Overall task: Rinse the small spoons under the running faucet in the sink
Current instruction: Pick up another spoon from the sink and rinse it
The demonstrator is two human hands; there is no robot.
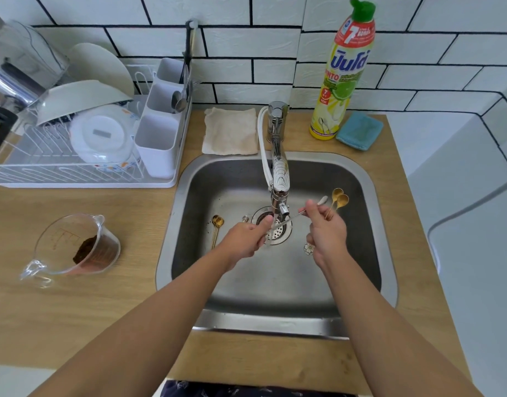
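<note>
Water seems to be running from the faucet [279, 179] over the drain strainer [276, 229] of the stainless sink [361, 179], though the stream itself is hard to make out. Both bare hands are held over the basin. The left hand [248, 239] is curled, thumb forward, just under the spout; its fingers appear closed round the end of a thin silver spoon [286, 220] that runs across to the other hand, but I cannot tell exactly how it grips. The right hand [326, 230] has its fingers curled round a bundle of small spoons: two gold spoons [339, 199] fan up and away from it with their bowls above the knuckles, a pale-ended one [322, 200] sticks up beside them, and a white flower-shaped handle end [309, 248] shows below the palm. More small spoons lie on the sink floor: a gold pair [217, 229] left of the drain, and something small and shiny [245, 218] between them and the strainer, too small to identify.

On the wooden counter [74, 310], a glass measuring jug [74, 247] with a dark brown residue sits to the left. A white dish rack [83, 156] holds bowls, a plate and a cutlery caddy [160, 133]. Behind the sink lie a folded beige cloth [230, 130], a yellow dish soap bottle [342, 75] with a green cap, and a blue sponge [359, 130] touching it.
</note>
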